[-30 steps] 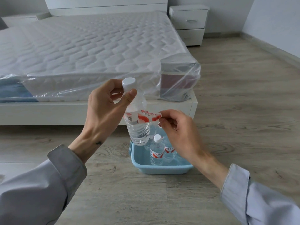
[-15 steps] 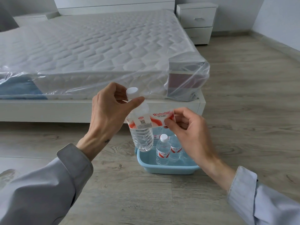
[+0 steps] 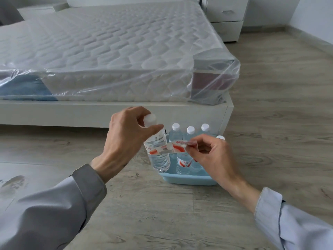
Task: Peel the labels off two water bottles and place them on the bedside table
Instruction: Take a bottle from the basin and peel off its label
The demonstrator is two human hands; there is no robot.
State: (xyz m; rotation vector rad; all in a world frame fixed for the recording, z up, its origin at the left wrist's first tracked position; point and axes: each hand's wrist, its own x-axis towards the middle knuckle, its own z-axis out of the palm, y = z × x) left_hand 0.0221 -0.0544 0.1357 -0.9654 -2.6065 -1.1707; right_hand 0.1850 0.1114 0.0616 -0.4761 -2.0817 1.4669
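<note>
My left hand grips a clear water bottle by its neck, just under the white cap, and holds it upright above the floor. A red and white label is partly peeled from the bottle and stretches out to the right. My right hand pinches the label's loose end between thumb and forefinger. Behind and below, several more capped bottles with labels stand in a light blue tub. A white bedside table stands at the far right of the bed.
A bed with a plastic-wrapped mattress on a white frame fills the left and centre. The tub sits on the wood floor at the bed's front right corner. Another white bedside table is at the far left.
The view has tilted down, so hands and bottle sit lower in frame. My right hand has drawn the label further off the bottle, which has turned a little in my left hand.
</note>
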